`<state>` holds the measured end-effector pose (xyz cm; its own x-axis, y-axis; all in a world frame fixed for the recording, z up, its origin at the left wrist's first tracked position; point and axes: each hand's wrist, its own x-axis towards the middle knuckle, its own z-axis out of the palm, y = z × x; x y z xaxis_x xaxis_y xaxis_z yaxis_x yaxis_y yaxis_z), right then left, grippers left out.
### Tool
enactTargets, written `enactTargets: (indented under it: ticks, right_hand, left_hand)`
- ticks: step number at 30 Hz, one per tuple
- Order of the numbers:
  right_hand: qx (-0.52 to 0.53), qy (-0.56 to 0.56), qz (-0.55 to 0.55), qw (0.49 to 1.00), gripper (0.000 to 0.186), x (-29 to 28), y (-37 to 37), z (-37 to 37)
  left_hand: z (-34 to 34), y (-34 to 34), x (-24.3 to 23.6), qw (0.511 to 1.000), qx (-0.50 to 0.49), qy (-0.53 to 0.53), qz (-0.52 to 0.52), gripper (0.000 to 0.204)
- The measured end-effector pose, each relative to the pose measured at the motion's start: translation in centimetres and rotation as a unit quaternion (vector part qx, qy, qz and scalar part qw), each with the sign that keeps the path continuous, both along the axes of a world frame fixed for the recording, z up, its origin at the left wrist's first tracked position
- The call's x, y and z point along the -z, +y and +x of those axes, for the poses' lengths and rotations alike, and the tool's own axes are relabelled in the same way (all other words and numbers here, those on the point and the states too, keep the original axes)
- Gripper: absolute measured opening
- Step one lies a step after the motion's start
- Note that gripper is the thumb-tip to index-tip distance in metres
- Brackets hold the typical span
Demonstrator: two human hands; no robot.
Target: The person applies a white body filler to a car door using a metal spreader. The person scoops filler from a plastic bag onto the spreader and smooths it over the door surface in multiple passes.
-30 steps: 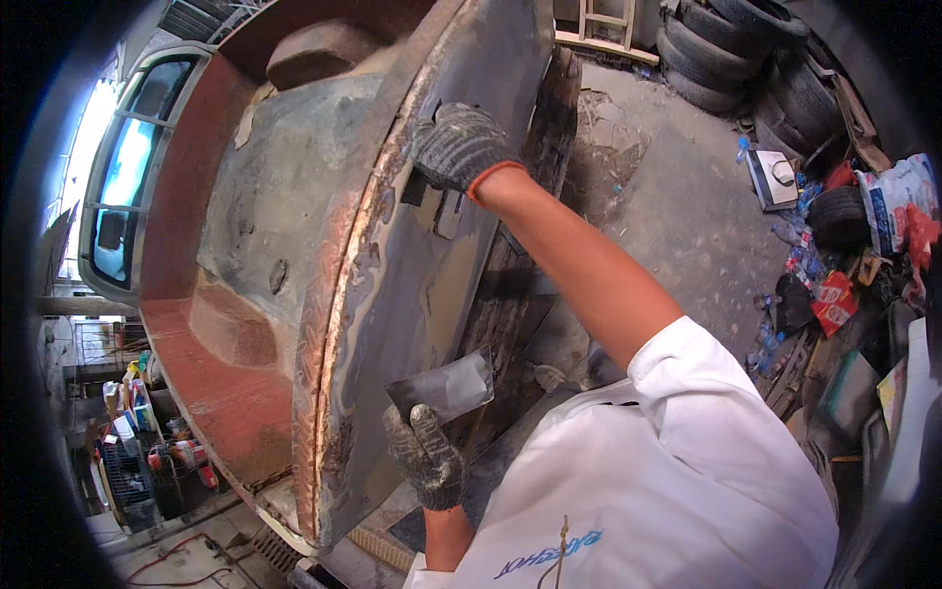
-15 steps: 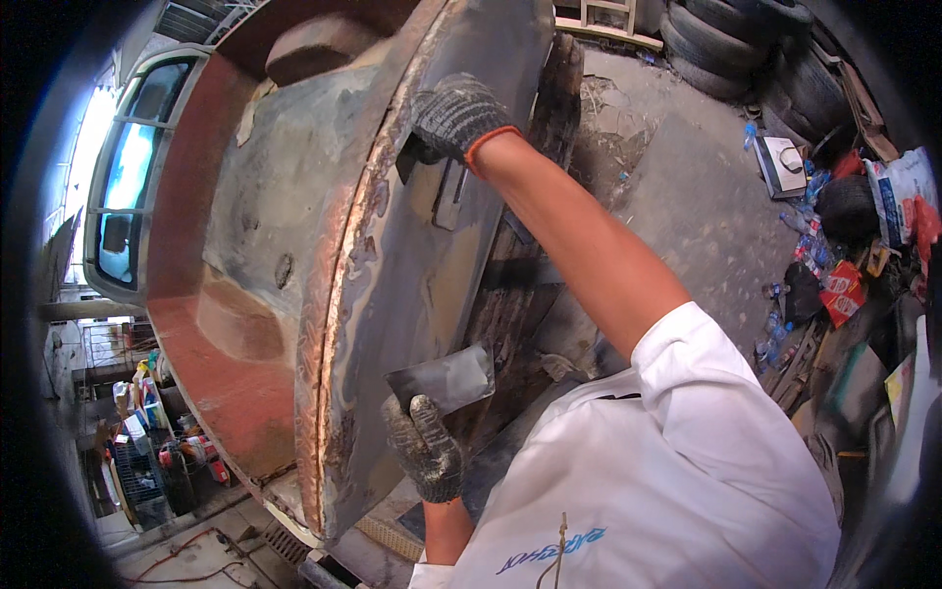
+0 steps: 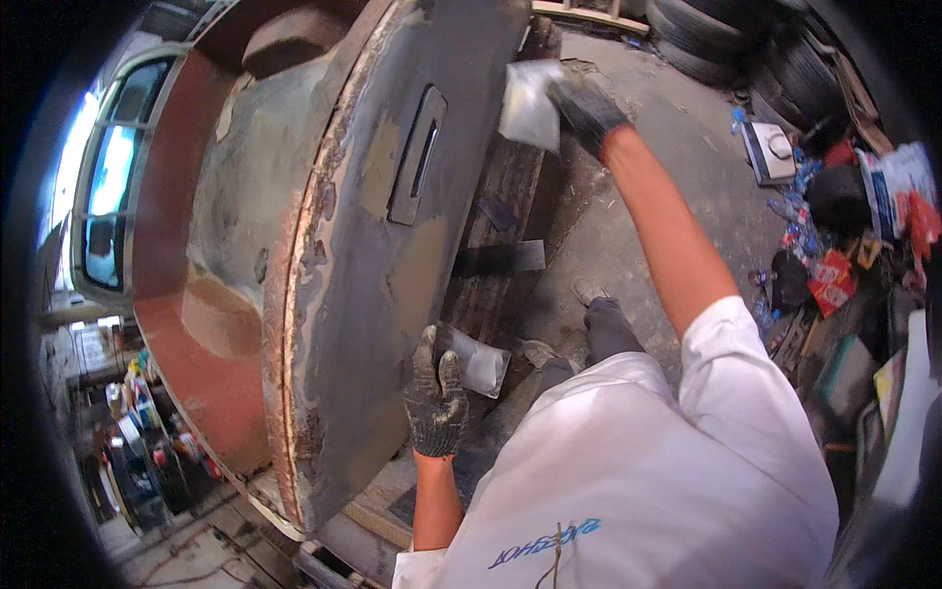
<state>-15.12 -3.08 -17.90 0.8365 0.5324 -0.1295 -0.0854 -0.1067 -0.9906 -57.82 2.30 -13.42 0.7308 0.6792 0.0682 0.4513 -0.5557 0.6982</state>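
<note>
Both my hands wear dark knitted gloves. My left hand [image 3: 434, 401], low beside the panel, grips a flat rectangular plate [image 3: 483, 365] with a pale smear on it. Farther off at the upper right, my right hand [image 3: 591, 116] holds a flat, thin spreader [image 3: 531, 106] with a whitish face, blurred by motion. The spreader is beyond the outer edge of the grey pickup tailgate [image 3: 358, 285]. Tan filler patches [image 3: 416, 270] mark that tailgate around a recessed handle [image 3: 417, 157]. Rust and chipped paint run along its top edge [image 3: 294, 294].
Behind the tailgate lies the reddish truck bed [image 3: 201, 206], with the cab window [image 3: 123, 177] at far left. Old tires [image 3: 711, 39] are stacked at the back right. Litter and plastic bottles [image 3: 800, 206] cover the right side. A dark bar [image 3: 500, 257] juts out below the tailgate.
My right hand has come off the tailgate near the handle and swung right with the spreader. My left hand has shifted slightly up, and its plate tilts differently. The handle recess is now uncovered.
</note>
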Motion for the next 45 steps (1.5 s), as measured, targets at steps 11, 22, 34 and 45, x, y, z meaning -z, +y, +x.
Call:
enactTargets:
  ticks: [11,22,34,45]
  right_hand:
    - [-0.282,0.384,-0.235,0.847,0.035,48.0,-4.9,-11.6]
    - [-0.186,0.530,-0.109,0.820,0.039,51.5,-0.3,-13.8]
    - [-0.589,-0.281,-0.288,0.701,0.045,39.4,-7.2,-2.3]
    - [-0.639,-0.116,-0.112,0.752,0.042,11.7,-7.2,-1.8]
  left_hand:
    - [-5.7,-6.7,6.7,0.858,-0.406,-0.005,-0.314,0.018]
    - [-8.8,-16.1,7.8,0.713,-0.627,-0.082,-0.303,0.020]
    - [-2.9,-15.8,12.0,0.658,-0.582,-0.031,-0.476,0.035]
    - [2.9,-17.3,13.8,0.619,-0.516,-0.148,-0.573,0.043]
